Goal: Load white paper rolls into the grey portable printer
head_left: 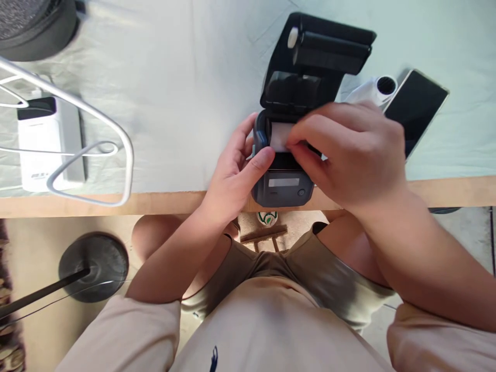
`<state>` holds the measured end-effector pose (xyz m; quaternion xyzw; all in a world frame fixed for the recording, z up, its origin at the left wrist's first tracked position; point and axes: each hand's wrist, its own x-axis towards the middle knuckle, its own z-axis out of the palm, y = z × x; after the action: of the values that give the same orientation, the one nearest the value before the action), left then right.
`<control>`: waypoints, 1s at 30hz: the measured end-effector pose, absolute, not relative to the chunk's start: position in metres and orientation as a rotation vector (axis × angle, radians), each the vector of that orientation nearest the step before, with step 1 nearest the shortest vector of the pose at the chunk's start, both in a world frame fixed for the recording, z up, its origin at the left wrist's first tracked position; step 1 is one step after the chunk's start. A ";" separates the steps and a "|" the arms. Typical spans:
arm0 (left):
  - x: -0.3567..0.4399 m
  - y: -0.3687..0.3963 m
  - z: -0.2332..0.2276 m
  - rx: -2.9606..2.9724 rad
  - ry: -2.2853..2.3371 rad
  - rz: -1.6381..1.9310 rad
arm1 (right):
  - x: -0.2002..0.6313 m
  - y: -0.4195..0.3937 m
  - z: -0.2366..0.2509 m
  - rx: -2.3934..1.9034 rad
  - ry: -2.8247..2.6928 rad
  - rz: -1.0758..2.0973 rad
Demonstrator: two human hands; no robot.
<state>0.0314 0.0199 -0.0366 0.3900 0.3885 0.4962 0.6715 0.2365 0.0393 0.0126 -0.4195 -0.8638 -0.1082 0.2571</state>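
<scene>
A small black printer [284, 188] sits at the near edge of the table with its lid [310, 57] swung open and back. A white paper roll [279, 135] lies in its open bay. My left hand [236, 170] grips the printer's left side, thumb on its top edge. My right hand [349, 150] reaches over the bay from the right, fingertips pinching the paper roll. Most of the bay is hidden under my right hand.
A phone [416, 108] lies face up right of the printer, beside a second white paper roll [374, 90]. A white power bank [39, 144] and a white wire hanger [93, 150] lie at the left. A dark round object [34, 26] sits at the far left corner. A black stand base [93, 266] rests on the floor.
</scene>
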 end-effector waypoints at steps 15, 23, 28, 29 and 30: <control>0.031 0.019 -0.031 0.823 0.903 1.120 | 0.237 0.044 0.002 -1.127 -2.205 -0.445; 0.034 0.021 -0.025 0.743 0.913 1.108 | 0.236 0.034 -0.002 -0.762 -2.152 -0.431; 0.029 0.024 -0.036 0.902 0.907 1.032 | 0.240 0.030 -0.010 -0.744 -2.173 -0.179; 0.028 0.024 -0.038 0.919 0.917 1.015 | 0.241 0.031 -0.010 -0.754 -2.151 -0.147; 0.026 0.024 -0.039 0.939 0.921 1.004 | 0.243 0.031 -0.009 -0.771 -2.117 -0.110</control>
<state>0.0263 0.0237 -0.0389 0.4176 0.4098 0.4466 0.6769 0.2428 0.0311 -0.0093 -0.3087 -0.8479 -0.0441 0.4288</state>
